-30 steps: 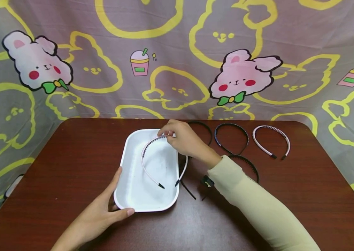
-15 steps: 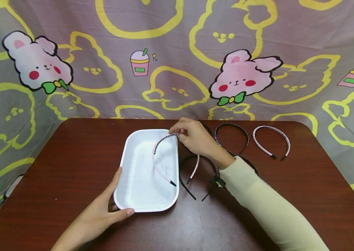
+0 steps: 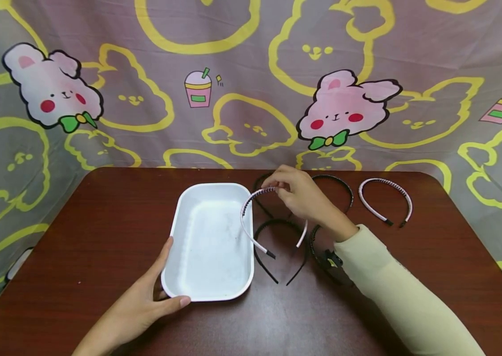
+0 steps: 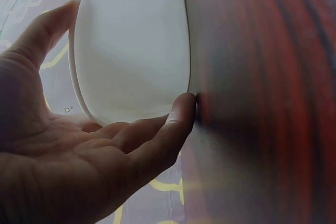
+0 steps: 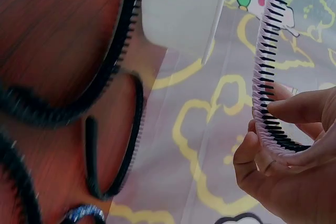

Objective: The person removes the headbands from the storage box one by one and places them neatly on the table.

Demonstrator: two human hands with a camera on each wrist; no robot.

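My left hand [image 3: 140, 301] grips the near left corner of a white plastic tray [image 3: 208, 237], the thumb along its near side. In the left wrist view, bent fingers [image 4: 181, 114] reach round the tray's outer wall. My right hand [image 3: 300, 195] pinches a pale pink headband [image 3: 242, 225] with black inner teeth at the top of its arc. That headband is raised, its tips pointing toward me, and its left side overlaps the tray's right rim in the head view. The right wrist view shows thumb and fingers closed on the toothed band [image 5: 260, 72].
Right of the tray lies a black headband [image 3: 279, 221]. Beneath my right hand and wrist, further dark headbands [image 3: 312, 242] are partly covered. Another pink headband [image 3: 406, 195] lies at the far right. A patterned cloth [image 3: 251, 74] hangs behind the brown table [image 3: 108, 222].
My right hand has moved right with the pink headband, from above the tray to its right rim and the dark headbands beyond. The left hand and tray have not moved.
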